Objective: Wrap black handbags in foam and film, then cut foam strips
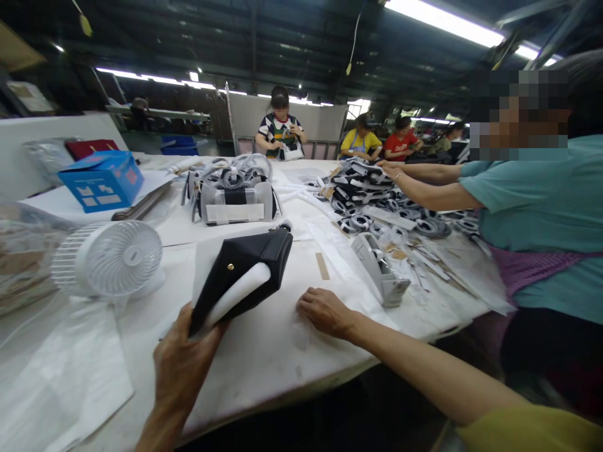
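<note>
My left hand (pixel 188 345) is closed round the lower end of a black handbag (pixel 249 251), which is tilted up off the table. A gold stud shows on the bag's side, and a white padded strip (pixel 242 290) lies along it. Fingers curled, my right hand (pixel 325 311) rests low over the white tabletop, apart from the bag. Something thin and see-through may be under its fingertips, too faint to make out. Just beyond that hand lies a small brown card strip (pixel 323 266).
A white fan (pixel 125 258) and a blue box (pixel 101 181) stand at left. Wrapped bags (pixel 235 201) sit ahead. A tape dispenser (pixel 381 270) stands right, before a pile of wrapped black straps (pixel 358 188). A co-worker in teal (pixel 541 213) reaches into that pile.
</note>
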The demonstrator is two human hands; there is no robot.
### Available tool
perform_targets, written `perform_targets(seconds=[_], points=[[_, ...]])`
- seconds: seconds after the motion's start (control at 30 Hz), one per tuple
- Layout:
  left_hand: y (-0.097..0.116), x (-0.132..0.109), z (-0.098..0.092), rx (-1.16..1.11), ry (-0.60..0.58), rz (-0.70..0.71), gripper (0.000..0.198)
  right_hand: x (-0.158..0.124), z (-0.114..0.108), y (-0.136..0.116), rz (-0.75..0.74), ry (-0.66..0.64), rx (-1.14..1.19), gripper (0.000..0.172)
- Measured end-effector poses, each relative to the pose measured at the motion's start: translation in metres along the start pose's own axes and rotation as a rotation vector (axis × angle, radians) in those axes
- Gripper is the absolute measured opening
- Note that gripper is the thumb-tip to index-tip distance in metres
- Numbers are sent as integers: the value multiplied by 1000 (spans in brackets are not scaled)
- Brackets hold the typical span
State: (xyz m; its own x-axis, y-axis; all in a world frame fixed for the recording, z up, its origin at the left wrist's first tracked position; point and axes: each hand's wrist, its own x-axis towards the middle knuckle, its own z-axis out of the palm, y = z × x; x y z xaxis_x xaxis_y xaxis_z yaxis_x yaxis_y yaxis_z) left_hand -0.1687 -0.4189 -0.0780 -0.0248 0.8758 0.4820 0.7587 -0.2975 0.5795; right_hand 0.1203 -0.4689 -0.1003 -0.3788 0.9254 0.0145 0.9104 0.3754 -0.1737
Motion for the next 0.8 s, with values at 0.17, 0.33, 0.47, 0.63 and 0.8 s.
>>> perform_targets(seconds=[0.17, 0.33, 0.47, 0.63, 0.8], points=[[4, 4, -7, -88, -21, -71, 38, -12, -23, -42, 230, 69, 337, 23], [0, 3, -7, -126, -22, -106, 40, -28, -67, -100, 495, -277, 1395, 14], [-6, 3, -7, -143, -16, -105, 38, -20, -74, -110, 435, -438, 1669, 48], [-5, 8, -11, -196, 15, -136, 39, 20, -31, -68, 570, -117, 1532, 52], [-3, 8, -11, -184, 38, -112, 41, 64, -4, 3, 687, 137, 1340, 28]])
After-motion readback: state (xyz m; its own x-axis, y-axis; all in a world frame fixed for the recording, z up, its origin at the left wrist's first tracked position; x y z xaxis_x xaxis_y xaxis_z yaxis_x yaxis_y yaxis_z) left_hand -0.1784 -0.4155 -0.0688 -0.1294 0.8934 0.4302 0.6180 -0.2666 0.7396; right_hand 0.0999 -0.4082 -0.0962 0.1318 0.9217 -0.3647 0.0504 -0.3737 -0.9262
